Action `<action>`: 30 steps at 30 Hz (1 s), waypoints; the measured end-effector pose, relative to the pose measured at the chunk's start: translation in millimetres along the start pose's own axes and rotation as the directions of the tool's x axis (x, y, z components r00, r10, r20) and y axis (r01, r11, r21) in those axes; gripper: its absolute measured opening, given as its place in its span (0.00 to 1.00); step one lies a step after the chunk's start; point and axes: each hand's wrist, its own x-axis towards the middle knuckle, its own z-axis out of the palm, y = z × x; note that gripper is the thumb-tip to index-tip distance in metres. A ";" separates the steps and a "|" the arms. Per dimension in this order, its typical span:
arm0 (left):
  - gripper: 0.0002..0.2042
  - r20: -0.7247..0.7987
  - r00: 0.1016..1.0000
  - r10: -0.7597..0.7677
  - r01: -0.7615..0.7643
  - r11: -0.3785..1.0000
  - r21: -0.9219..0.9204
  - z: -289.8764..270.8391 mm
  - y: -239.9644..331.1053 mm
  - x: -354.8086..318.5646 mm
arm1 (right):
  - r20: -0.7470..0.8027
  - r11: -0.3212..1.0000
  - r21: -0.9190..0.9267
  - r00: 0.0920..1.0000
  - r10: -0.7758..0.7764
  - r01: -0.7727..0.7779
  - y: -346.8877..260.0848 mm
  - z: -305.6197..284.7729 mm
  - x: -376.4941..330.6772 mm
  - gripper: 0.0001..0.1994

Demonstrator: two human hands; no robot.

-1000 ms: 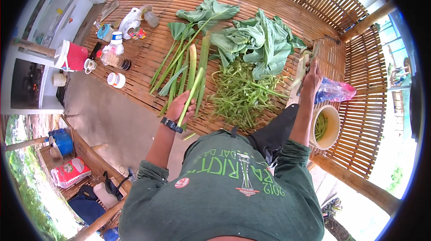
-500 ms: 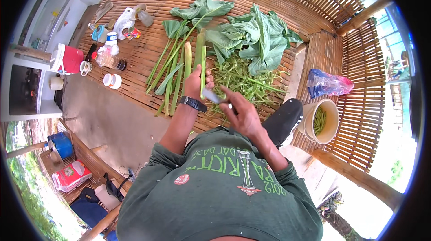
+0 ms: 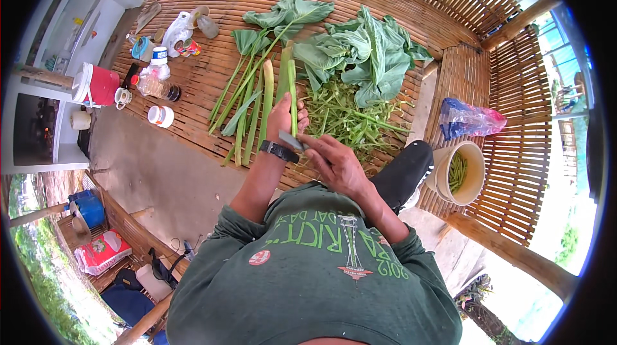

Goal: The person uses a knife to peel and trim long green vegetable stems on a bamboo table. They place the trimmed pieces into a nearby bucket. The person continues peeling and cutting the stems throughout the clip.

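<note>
My left hand (image 3: pixel 283 115), with a dark watch above the wrist, is closed round a long green leaf stalk (image 3: pixel 293 88) that points away from me. In my right hand (image 3: pixel 337 163) is a knife (image 3: pixel 292 140), its blade lying at the near end of that stalk; the handle is mostly hidden by my fingers. More long stalks (image 3: pixel 250 107) lie on the bamboo platform (image 3: pixel 199 97), left of my left hand. Beyond my right hand sits a heap of thin green peelings (image 3: pixel 360 123). Large limp green leaves (image 3: pixel 373 55) lie behind the heap.
A cream bucket (image 3: pixel 475 178) with green pieces inside stands at my right, near a blue and pink plastic bag (image 3: pixel 469 118). Leftward are a red and white cooler jug (image 3: pixel 96 84), a clear bottle (image 3: pixel 154 86) and a white jar (image 3: pixel 160 116).
My right hand and the knife have moved slightly left and nearer to me, and the blade now sits at the stalk's near end. My left hand still holds the stalk.
</note>
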 end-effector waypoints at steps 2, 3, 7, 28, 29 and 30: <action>0.13 0.011 1.000 0.003 -0.004 0.998 0.067 10.4 1.6 -4.7 | -0.016 0.996 0.070 0.998 0.060 -0.059 7.4 -5.0 3.6 0.19; 0.14 -0.005 0.999 0.045 -0.044 0.991 0.130 16.8 -2.9 -8.4 | -0.064 0.990 0.119 0.995 0.079 -0.071 13.0 -8.1 4.9 0.19; 0.15 0.015 1.000 0.015 -0.017 0.987 0.161 26.6 4.4 -31.7 | -0.203 0.907 0.320 0.916 0.347 -0.273 14.6 -49.7 10.9 0.22; 0.14 0.250 0.809 0.532 -0.490 0.373 0.788 4.7 -3.9 -38.7 | -0.340 0.950 -0.154 0.917 0.208 -0.273 56.8 -58.1 13.6 0.23; 0.14 0.276 0.785 0.555 -0.502 0.309 0.808 7.4 -4.4 -38.2 | -0.337 0.957 -0.134 0.920 0.198 -0.256 47.8 -51.8 15.0 0.23; 0.13 0.302 0.761 0.574 -0.511 0.243 0.825 10.6 -4.4 -38.3 | -0.335 0.964 -0.114 0.923 0.189 -0.238 36.4 -46.0 16.1 0.23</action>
